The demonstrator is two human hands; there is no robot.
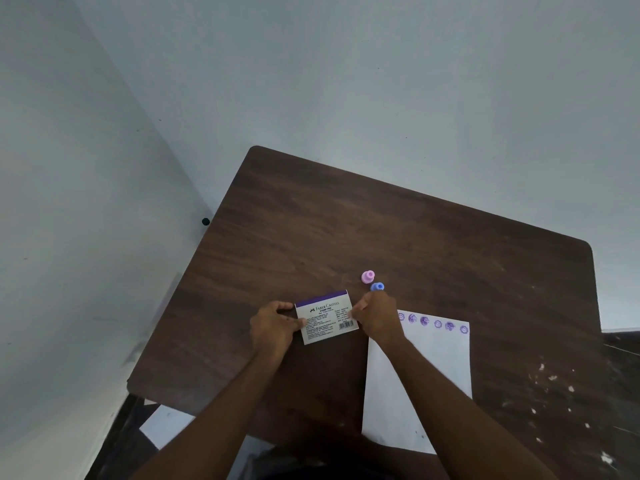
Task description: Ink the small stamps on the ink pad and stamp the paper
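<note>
Both hands clasp the closed ink pad (326, 317) by its short ends, left hand (273, 327) and right hand (377, 317) pinching it on the table (311, 220). Right of them lies the paper (433, 368), its top edge already stamped. Beyond stand the blue stamp (377, 286) and pink stamp (367, 276), untouched. Likely the lid needs lifting before inking.

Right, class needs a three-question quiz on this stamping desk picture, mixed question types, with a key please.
1. True or false: the ink pad box is held by both hands, the left hand and the right hand.
2. How many stamps stand on the table beyond the box, and in which colours?
3. The purple prints run along which edge of the paper: A near, B far, C left?

Key: 1 true. 2 two: pink stamp, blue stamp. 3 B.
</note>
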